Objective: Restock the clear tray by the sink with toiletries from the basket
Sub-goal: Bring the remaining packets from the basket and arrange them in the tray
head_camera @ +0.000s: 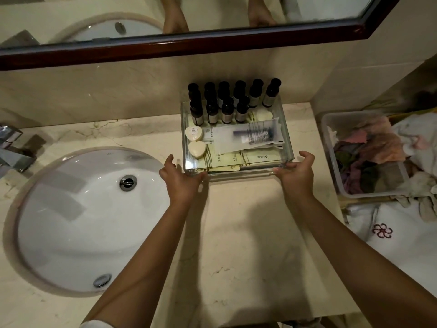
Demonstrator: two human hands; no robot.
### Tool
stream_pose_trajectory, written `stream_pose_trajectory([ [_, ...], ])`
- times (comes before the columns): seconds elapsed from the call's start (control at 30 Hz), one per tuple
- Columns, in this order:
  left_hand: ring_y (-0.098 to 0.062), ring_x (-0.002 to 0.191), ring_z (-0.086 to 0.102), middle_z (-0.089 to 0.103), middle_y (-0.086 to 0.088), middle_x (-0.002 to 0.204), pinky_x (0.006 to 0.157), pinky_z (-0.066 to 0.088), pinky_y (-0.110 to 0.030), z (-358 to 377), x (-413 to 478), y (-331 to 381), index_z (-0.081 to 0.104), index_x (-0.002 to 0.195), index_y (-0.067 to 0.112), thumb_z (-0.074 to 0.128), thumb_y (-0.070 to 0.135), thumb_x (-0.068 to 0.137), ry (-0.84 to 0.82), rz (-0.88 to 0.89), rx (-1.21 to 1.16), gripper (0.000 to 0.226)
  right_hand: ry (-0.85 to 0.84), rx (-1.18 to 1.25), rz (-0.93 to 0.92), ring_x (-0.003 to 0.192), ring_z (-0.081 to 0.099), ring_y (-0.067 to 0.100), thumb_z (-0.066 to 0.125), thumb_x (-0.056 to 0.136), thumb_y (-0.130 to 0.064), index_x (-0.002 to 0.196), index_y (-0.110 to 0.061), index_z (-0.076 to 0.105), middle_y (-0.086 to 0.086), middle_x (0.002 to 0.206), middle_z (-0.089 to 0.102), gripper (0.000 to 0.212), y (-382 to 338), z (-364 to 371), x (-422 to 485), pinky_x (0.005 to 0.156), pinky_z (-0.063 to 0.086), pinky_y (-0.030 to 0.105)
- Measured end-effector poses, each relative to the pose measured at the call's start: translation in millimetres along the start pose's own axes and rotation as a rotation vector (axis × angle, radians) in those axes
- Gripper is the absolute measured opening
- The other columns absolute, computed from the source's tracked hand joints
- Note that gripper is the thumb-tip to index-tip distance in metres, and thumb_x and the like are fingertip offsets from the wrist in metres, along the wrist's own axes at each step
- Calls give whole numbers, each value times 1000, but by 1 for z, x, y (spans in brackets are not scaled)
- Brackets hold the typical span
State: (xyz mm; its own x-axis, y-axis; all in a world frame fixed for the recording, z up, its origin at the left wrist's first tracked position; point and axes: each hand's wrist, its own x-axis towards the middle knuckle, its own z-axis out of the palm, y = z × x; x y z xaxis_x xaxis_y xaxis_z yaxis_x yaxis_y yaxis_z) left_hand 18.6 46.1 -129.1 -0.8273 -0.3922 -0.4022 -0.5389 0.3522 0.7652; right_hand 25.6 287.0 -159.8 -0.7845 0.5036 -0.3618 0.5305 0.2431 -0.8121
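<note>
**Item 1: clear tray** (241, 172). Rectangular, transparent walls. It stands on the marble counter (236, 233) at 12 o'clock from the person, close to the back wall. The sink (89, 216) lies at 8 o'clock from it.

**Contents of tray:**
- Dark bottles (218, 110), ten, upright, at the 12 o'clock end. Six stand in the far row and four in the near row, all with black caps and pale labels.
- Heart-shaped soaps (197, 149), two, along the 9 o'clock wall, one behind the other.
- One further pale soap (262, 114) at 1 o'clock, just beside the near row of bottles.
- Frosted sachet (253, 136), lying flat across the centre, a dark item showing through it.
- Yellow sachets (236, 158), several, flat on the floor of the tray at 6 o'clock, partly under the frosted one.

**Item 2: left hand** (181, 181). It grasps the tray's 7 o'clock corner, with the thumb laid along the near wall and the fingers curled up beside the left wall.

**Item 3: right hand** (296, 172). It grasps the 5 o'clock corner, with the thumb on the near wall and the fingers curled beside the right wall.

**Surroundings:**
- Sink: white, oval, with a chrome drain (128, 183) at its centre.
- Tap (11, 147): chrome, at 9 o'clock on the frame edge.
- Mirror (212, 10): dark wooden frame, at 12 o'clock above the tray, reflecting both forearms.
- Plastic tub (331, 143): translucent, at 3 o'clock from the tray, filled with crumpled cloths of mixed colours.
- White towel (402, 252): at 4 o'clock, bearing a dark red flower emblem.
</note>
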Motion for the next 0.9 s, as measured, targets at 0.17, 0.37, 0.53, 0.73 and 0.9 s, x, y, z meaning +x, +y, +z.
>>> stream_pose_trajectory([
  [0.17, -26, 132, 39, 22, -11, 145, 104, 36, -30, 5, 2, 2, 22, 144, 14, 79, 12, 72, 3, -82, -72, 92, -5, -2, -1, 97, 61, 27, 78, 71, -12, 135, -21, 31, -6, 86, 57, 80, 3, 2, 7, 93, 47, 52],
  [0.37, -28, 126, 43, 21, -12, 144, 101, 38, -30, 10, 4, 7, 20, 145, 13, 82, 17, 69, -13, -126, -47, 98, -34, -21, -14, 95, 61, 26, 78, 72, -15, 137, -21, 29, -9, 79, 54, 81, 6, -1, 11, 95, 46, 52],
  [0.53, -29, 129, 39, 20, -13, 144, 102, 38, -32, 12, 3, 9, 14, 147, 13, 84, 23, 66, -9, -126, 11, 107, -30, -42, -58, 89, 60, 23, 75, 76, -16, 139, -17, 29, -7, 76, 55, 77, 6, -3, 7, 91, 48, 48],
  [0.73, -31, 129, 39, 25, -12, 143, 100, 40, -39, 11, 2, 9, 9, 149, 16, 86, 41, 58, 32, 54, 270, 122, -12, -57, -92, 90, 61, 26, 75, 77, -16, 139, -15, 28, -5, 77, 55, 78, 8, 0, 4, 89, 49, 49],
  [0.9, -31, 128, 39, 28, -12, 141, 99, 41, -40, 14, 3, 11, 9, 149, 17, 85, 45, 58, 53, 76, 316, 122, -28, -56, -97, 91, 61, 26, 74, 77, -15, 140, -19, 27, -6, 77, 56, 79, 8, 1, 4, 90, 49, 51],
])
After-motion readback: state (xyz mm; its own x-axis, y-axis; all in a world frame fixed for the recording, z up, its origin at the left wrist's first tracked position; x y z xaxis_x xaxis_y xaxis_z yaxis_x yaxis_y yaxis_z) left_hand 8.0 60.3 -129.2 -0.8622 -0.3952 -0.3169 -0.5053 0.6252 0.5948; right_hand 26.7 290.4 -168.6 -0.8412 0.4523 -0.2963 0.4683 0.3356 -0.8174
